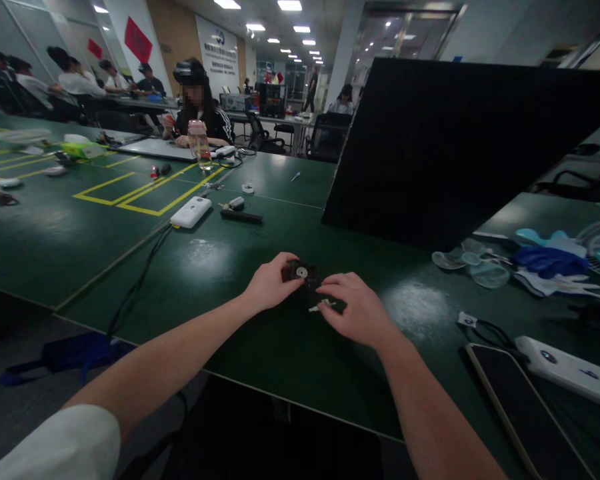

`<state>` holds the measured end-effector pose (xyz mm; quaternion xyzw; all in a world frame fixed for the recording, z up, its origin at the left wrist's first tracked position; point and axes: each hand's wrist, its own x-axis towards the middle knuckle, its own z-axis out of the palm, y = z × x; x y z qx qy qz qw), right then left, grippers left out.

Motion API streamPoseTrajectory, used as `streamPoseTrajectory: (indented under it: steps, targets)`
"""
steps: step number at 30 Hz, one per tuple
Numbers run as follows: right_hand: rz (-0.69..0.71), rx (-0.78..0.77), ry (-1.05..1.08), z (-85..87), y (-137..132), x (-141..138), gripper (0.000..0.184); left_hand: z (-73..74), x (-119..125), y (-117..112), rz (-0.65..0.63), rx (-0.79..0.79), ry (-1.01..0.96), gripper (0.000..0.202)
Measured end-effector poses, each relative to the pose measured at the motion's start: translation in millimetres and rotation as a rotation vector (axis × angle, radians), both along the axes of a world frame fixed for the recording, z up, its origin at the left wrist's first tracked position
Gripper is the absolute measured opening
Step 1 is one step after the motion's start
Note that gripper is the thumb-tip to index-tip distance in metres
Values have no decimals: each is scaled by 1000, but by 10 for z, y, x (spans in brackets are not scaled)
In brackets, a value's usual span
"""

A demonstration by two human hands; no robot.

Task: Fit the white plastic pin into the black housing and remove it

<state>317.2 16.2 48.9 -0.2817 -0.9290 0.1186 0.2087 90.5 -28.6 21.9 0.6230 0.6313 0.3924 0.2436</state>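
My left hand (275, 281) is closed around the left side of a small black device (310, 273) with a pale round disc on its face. It is held just above the green table. My right hand (355, 307) is to the right of the device, thumb and fingers apart, with the fingertips close to its right edge. By the right thumb is a small pale piece (326, 305), thin like a pin or connector. Whether the thumb touches this piece or is only over it, I cannot tell.
A large black panel (445, 153) leans up at the back right. Ahead lie a white power bank (191, 212) with a cable and a dark bar (241, 216). To the right are a phone (520, 407), another white device (570, 367), gloves (555, 263) and clear fan blades (480, 263).
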Motion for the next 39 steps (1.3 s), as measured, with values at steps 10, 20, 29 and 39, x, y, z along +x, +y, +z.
streamPoseTrajectory:
  steps: [10,20,29,39]
  targets:
    - [-290,-253,203,-66,53,15,21,-7,-26,1,12,-52,84,43]
    - [-190,-539,569,-145,-2,-194,22,-12,52,-31,-66,-33,26,44]
    - [-124,-619,477,-171,16,-170,22,0,39,-30,-92,-65,-75,45]
    - [-328,-704,875,-245,313,70,51,66,74,-48,-48,-79,-87,44]
